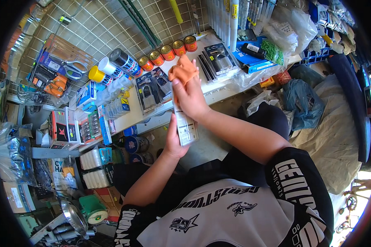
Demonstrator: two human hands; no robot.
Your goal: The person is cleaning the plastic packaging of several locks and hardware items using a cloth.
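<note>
My left hand (174, 139) grips a clear plastic package (187, 131) with a printed card inside, held upright in front of me above the floor. My right hand (191, 98) holds a bunched orange cloth (183, 71) against the upper end of this package. The contents of the package are hidden. Behind my hands, packaged padlocks (148, 95) lie on the white shelf (126, 119), and another packaged padlock (222, 61) lies to the right with thin black packaged items beside it.
Several small orange tins (166, 52) line the shelf's back, beside spray cans (123, 60). Boxes (60, 128) and hanging scissors (75, 68) are at left. Plastic bags (303, 103) sit at right. A green scale (94, 210) stands low at left.
</note>
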